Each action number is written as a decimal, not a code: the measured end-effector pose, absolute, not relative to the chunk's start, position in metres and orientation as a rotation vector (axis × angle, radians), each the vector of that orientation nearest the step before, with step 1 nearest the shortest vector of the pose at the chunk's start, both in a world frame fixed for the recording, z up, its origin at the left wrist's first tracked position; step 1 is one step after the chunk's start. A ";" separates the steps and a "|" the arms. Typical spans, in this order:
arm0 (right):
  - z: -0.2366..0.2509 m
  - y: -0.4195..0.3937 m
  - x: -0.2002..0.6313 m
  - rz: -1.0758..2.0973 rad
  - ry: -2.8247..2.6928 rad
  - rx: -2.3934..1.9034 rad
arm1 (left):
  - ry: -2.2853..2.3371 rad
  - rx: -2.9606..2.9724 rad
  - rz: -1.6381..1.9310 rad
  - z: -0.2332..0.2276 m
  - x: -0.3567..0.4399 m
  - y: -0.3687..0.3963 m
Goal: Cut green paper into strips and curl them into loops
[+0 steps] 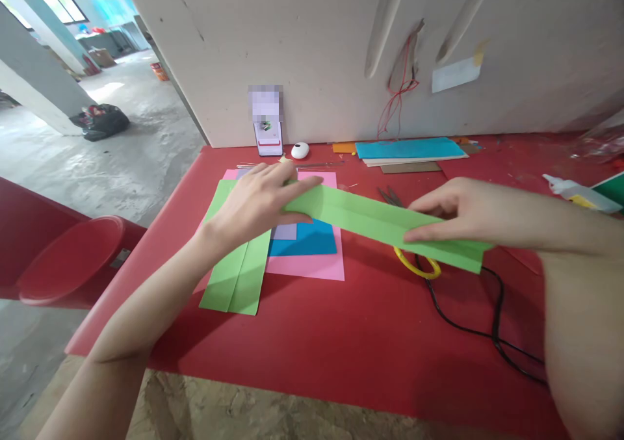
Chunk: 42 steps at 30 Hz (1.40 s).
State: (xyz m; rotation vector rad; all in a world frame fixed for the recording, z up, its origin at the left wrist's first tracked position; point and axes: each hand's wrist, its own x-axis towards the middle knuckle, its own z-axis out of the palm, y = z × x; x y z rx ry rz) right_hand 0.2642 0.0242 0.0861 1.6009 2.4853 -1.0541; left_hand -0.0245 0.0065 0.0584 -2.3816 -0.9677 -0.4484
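Observation:
A long folded strip of green paper (361, 218) is held up above the table between both hands. My left hand (266, 196) pinches its left end, thumb below and fingers on top. Farther along to the right, my right hand (451, 212) grips the strip near its other end. Beneath my left hand lies another green paper piece (234, 277) with a lengthwise crease. Beside it are a pink sheet (312, 270), a blue sheet (307, 242) and a smaller lilac piece (285, 232), partly covered. Scissors with yellow handles (419, 268) lie under the strip, partly hidden.
On the red table (316, 336), a phone (268, 138) leans against the wall beside a white rounded object (300, 150). Blue strips (412, 149) lie at the back. A black cable (458, 323) and a glue bottle (580, 192) are rightward; a red bin (73, 261) stands left.

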 end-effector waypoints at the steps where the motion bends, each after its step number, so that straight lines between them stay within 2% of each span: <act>1: 0.089 0.026 0.272 -0.991 2.533 1.684 | -1.033 -2.393 -0.463 0.059 -0.029 0.010; 3: 0.094 0.028 0.281 -0.911 2.670 1.851 | -1.137 -2.417 -0.496 0.059 -0.036 0.014; 5: 0.095 0.027 0.281 -0.968 2.754 1.951 | -1.167 -2.446 -0.526 0.061 -0.037 0.015; 11: 0.079 0.008 0.226 -1.539 2.887 1.771 | -0.871 -2.537 -0.653 0.061 -0.012 -0.002; 16: 0.069 -0.012 0.193 -1.995 2.733 1.711 | -0.790 -2.468 -0.681 0.058 0.003 -0.016; 19: 0.070 -0.016 0.191 -2.142 2.702 1.662 | -0.799 -2.441 -0.704 0.059 0.002 -0.016; 22: 0.073 -0.016 0.194 -2.163 2.691 1.565 | -0.784 -2.490 -0.717 0.060 0.000 -0.015; 25: 0.079 -0.014 0.199 -1.951 2.833 1.491 | -0.827 -2.552 -0.720 0.061 0.000 -0.017; 27: 0.083 -0.015 0.203 -1.630 3.070 1.515 | -0.864 -2.586 -0.707 0.062 0.000 -0.020; 31: 0.090 -0.019 0.216 -0.596 3.554 1.700 | -0.894 -2.643 -0.672 0.065 -0.002 -0.025; 34: 0.090 -0.022 0.220 0.001 3.675 1.511 | -0.903 -2.655 -0.674 0.067 -0.003 -0.027; 38: 0.084 -0.024 0.212 0.332 3.680 0.962 | -0.926 -2.663 -0.652 0.068 0.001 -0.032; 42: 0.081 -0.025 0.205 0.330 3.541 0.982 | -0.968 -2.785 -0.607 0.069 0.005 -0.040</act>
